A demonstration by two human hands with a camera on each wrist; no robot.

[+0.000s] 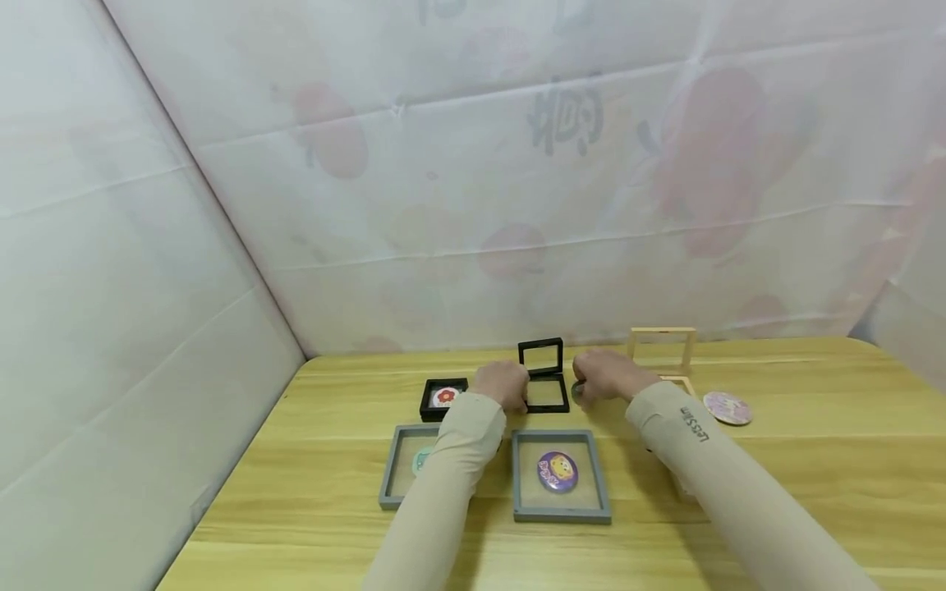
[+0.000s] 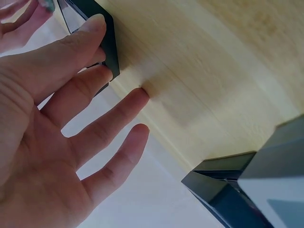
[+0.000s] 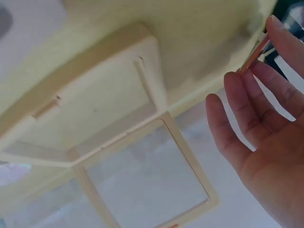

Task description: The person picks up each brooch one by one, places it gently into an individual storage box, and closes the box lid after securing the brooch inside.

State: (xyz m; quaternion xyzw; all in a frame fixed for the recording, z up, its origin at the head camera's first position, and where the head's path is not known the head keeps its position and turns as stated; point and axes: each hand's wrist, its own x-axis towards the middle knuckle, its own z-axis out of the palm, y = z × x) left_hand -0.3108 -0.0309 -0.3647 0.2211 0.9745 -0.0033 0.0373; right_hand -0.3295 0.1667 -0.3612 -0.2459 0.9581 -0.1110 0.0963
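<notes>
My left hand [image 1: 502,384] pinches the near-left side of an open black display frame [image 1: 547,409] between thumb and index finger; its other fingers spread away in the left wrist view. The lid [image 1: 540,341] of this frame stands up at the back. Just right of the frame, my right hand [image 1: 606,376] pinches a small round badge [image 1: 577,391] by its edge. In the right wrist view the badge [image 3: 254,56] shows edge-on between thumb and fingertips, and its face is hidden there.
A black frame with a red-flower badge [image 1: 446,397] lies left. Nearer stand two grey frames, one with a purple badge [image 1: 557,472], the other [image 1: 392,472] partly behind my left sleeve. An open light wooden-coloured frame [image 1: 663,331] and a pink badge [image 1: 727,408] are at right.
</notes>
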